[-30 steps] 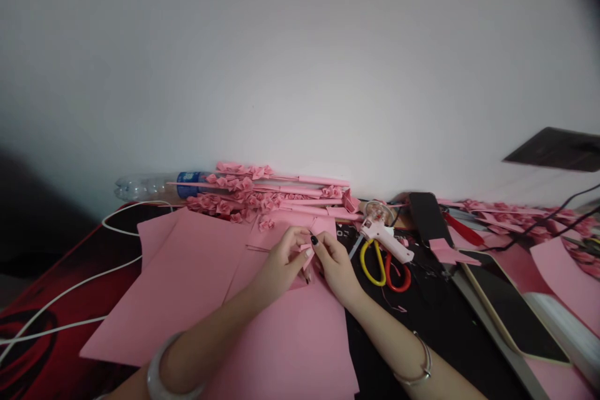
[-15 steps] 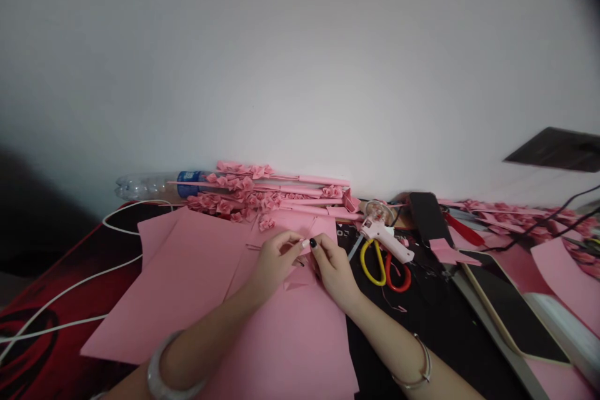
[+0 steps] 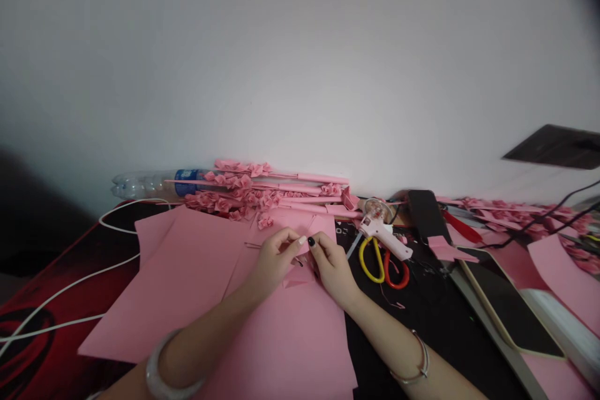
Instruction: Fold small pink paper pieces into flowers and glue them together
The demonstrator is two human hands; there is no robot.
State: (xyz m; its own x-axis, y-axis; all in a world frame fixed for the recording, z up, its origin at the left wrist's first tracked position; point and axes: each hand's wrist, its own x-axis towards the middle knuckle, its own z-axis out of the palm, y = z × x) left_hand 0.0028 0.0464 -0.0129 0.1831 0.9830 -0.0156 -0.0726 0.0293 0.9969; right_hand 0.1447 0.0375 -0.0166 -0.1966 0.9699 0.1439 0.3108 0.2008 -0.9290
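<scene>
My left hand and my right hand meet over the pink paper sheets. Thumbs and fingertips of both are pinched on a small piece of pink paper, mostly covered by the fingers. Just below them lies a folded pink paper scrap. A thin dark tool tip shows by the left fingertips; what it belongs to is hidden. Behind the hands lie pink paper flowers with rolled paper stems.
Right of my hands lie a hot glue gun and scissors with yellow and red handles. Farther right are a dark phone and a larger tablet-like device. A plastic bottle and white cable are at left.
The whole view has shifted very slightly. Both hands keep their pinch on the small paper in nearly the same place.
</scene>
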